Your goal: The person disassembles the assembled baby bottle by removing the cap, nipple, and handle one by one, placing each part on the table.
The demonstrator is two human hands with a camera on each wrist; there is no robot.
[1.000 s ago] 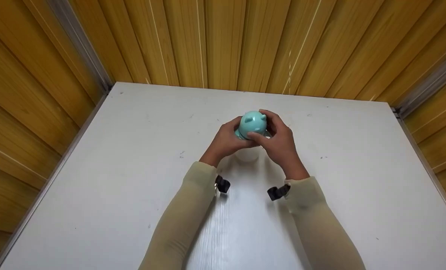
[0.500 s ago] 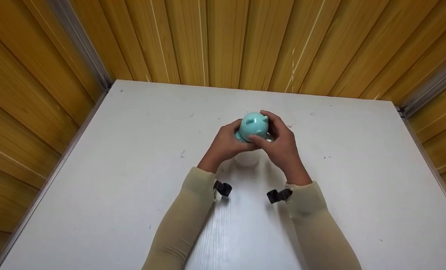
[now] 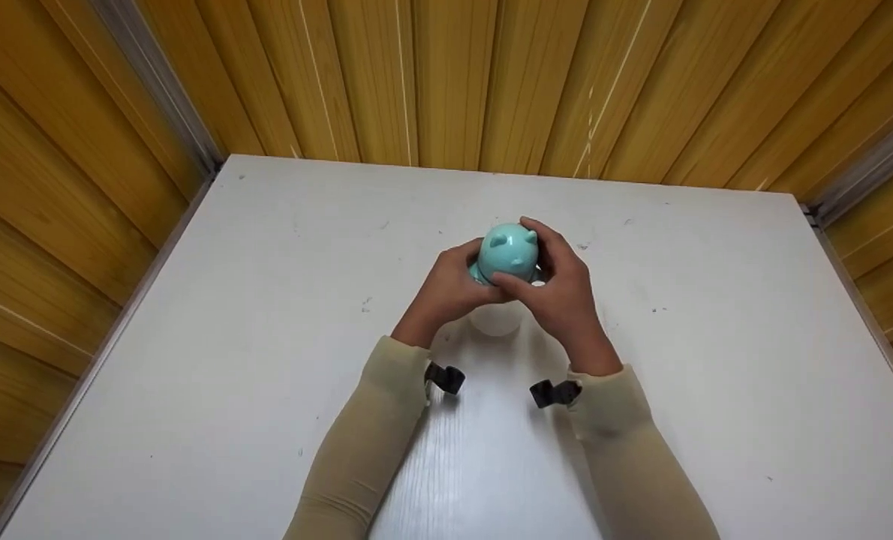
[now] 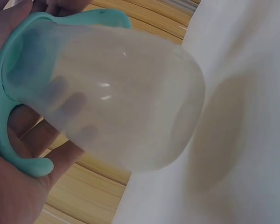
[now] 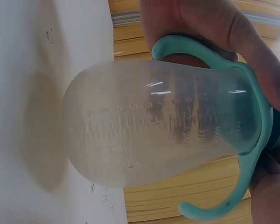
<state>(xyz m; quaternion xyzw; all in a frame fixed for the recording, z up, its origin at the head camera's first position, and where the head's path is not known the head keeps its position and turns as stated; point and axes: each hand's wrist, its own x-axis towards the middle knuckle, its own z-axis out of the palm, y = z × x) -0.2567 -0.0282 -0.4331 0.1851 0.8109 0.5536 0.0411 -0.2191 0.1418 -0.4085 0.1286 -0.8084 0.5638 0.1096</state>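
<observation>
Head view: both hands point(image 3: 458, 285) point(image 3: 564, 296) curl round a translucent bottle point(image 3: 495, 321) and its teal lid point(image 3: 508, 251), contents indistinct.

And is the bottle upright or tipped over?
The bottle is roughly upright: its lid is on top, its base facing the table in the wrist views.

Wears a long, plain beige left sleeve point(image 3: 349, 457), close-fitting and creased well back from the left cuff point(image 3: 396, 367). Just beside that cuff, on its inner side, carries a stubby black wrist camera point(image 3: 447, 379). To the right of the left cuff, wears a matching right sleeve point(image 3: 638, 457), faintly smudged, and a second blocky black camera point(image 3: 550, 394).
</observation>
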